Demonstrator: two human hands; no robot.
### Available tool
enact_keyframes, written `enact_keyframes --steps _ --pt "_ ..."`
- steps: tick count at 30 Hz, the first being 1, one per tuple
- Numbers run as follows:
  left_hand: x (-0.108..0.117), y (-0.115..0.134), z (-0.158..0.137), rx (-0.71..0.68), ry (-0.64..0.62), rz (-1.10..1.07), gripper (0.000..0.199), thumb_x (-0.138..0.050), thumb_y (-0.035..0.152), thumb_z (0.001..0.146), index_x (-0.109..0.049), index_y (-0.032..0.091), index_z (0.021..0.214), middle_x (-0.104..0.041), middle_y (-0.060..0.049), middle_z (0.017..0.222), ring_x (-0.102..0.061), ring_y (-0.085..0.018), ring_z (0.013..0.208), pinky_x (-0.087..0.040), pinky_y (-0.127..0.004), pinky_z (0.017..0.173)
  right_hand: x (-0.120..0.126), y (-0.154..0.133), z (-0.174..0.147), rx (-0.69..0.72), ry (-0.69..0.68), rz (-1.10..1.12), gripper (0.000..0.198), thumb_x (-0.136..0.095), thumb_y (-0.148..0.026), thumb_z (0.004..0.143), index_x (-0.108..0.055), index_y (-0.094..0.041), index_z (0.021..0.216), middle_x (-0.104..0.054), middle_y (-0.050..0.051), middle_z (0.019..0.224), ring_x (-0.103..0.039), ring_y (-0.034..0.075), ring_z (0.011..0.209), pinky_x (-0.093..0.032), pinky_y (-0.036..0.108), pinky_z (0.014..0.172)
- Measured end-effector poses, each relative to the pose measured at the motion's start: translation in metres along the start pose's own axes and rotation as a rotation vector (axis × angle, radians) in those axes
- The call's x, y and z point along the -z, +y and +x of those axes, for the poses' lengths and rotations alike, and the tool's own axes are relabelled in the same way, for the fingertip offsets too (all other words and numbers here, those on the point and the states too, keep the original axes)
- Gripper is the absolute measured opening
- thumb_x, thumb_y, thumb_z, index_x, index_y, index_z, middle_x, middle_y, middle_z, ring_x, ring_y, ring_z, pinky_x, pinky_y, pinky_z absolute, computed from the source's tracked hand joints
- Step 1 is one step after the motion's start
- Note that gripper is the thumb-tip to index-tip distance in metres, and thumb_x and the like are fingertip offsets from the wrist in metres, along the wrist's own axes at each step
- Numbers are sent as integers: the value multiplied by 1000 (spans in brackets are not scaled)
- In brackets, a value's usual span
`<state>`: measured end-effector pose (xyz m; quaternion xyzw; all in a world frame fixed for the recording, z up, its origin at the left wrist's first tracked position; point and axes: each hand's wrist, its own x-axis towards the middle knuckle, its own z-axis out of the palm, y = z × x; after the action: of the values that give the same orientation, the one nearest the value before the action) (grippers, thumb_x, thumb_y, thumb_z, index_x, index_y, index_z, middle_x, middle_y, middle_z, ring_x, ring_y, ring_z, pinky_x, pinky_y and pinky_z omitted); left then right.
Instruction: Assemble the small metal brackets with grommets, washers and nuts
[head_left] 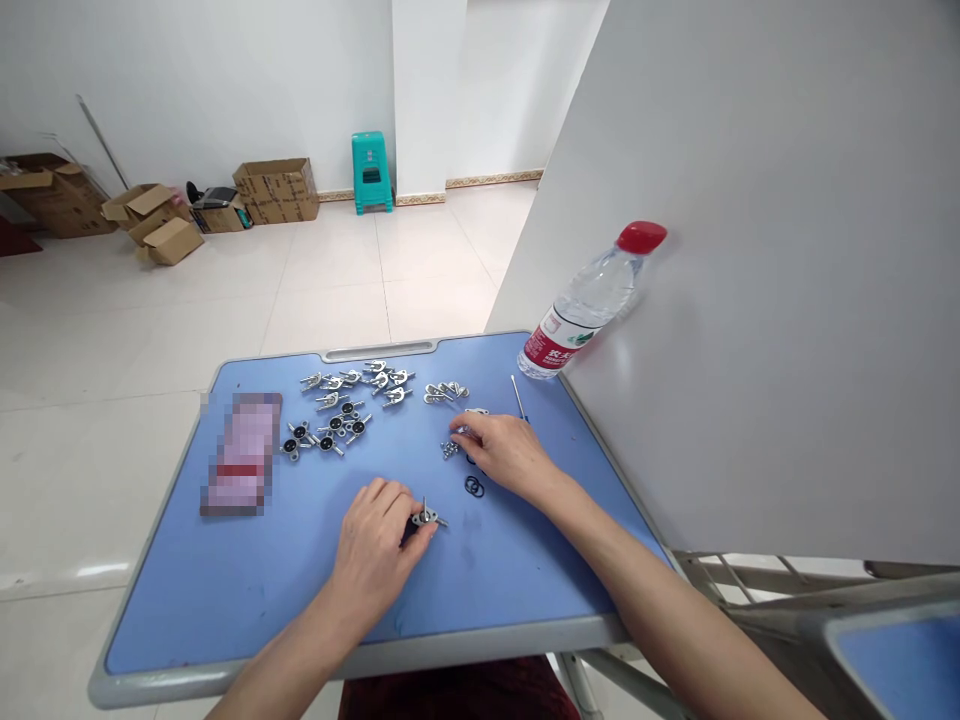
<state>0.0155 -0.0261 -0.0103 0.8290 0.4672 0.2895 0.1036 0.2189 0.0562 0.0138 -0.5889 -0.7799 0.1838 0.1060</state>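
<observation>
My left hand (379,535) grips a small metal valve fitting (425,517) between thumb and fingers, low over the table. A thin pin stands up from the fitting and a short tube points right. My right hand (501,445) is closed in a pinch beside a little pile of screws (450,450); whatever its fingertips hold is too small to make out. Black rubber rings (474,487) lie just below it, partly under the palm. Above it is a group of flat metal plates (446,391). A screwdriver (518,398) lies beyond, its handle hidden behind the hand.
Several silvery fittings (375,380) and several with black centres (335,425) lie on the blue table (300,590). A blurred purple packet (244,450) is at left. A water bottle (585,305) stands by the grey panel (787,300). Boxes (277,190) and a green stool (371,170) are beyond.
</observation>
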Motion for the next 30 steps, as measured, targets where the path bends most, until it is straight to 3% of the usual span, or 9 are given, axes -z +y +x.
enact_keyframes --steps 9,12,14,18,23,30 --pt "2 1 1 -1 -2 13 9 -57 22 89 -57 18 81 -64 -4 80 -56 -20 74 -46 -33 64 1 -6 -4 -15 4 43 20 -49 -19 90 -67 -17 96 -65 3 70 -58 17 66 -34 25 59" --pt "2 1 1 6 -5 8 8 -58 22 89 -58 18 81 -64 -4 81 -56 -20 75 -46 -33 65 4 -13 -15 4 -34 239 19 -49 -24 90 -67 -18 94 -57 -3 60 -51 13 56 -35 22 55" --pt "1 1 0 5 -8 1 7 -60 21 88 -58 18 82 -64 -4 82 -56 -20 75 -46 -33 65 3 -18 -23 63 -135 370 16 -51 -20 87 -68 -19 87 -53 -5 57 -48 11 52 -33 21 53" --pt "1 1 -1 8 -19 -4 7 -62 20 86 -57 18 82 -64 -3 82 -56 -20 76 -46 -33 66 1 -21 -31 147 -242 248 16 -54 -10 82 -68 -19 81 -53 -4 56 -47 11 53 -31 22 56" --pt "1 0 0 18 -18 -12 7 -62 20 86 -57 19 82 -64 -3 83 -57 -20 76 -45 -33 66 6 -17 -31 95 -201 311 12 -54 -14 85 -65 -18 87 -49 -7 53 -42 10 50 -31 21 55" --pt "0 1 0 12 -21 -11 7 -61 18 87 -56 18 82 -64 -4 83 -56 -21 77 -44 -34 67 13 -16 -35 113 -215 238 10 -56 -15 87 -65 -19 87 -52 -5 56 -45 11 53 -31 23 57"
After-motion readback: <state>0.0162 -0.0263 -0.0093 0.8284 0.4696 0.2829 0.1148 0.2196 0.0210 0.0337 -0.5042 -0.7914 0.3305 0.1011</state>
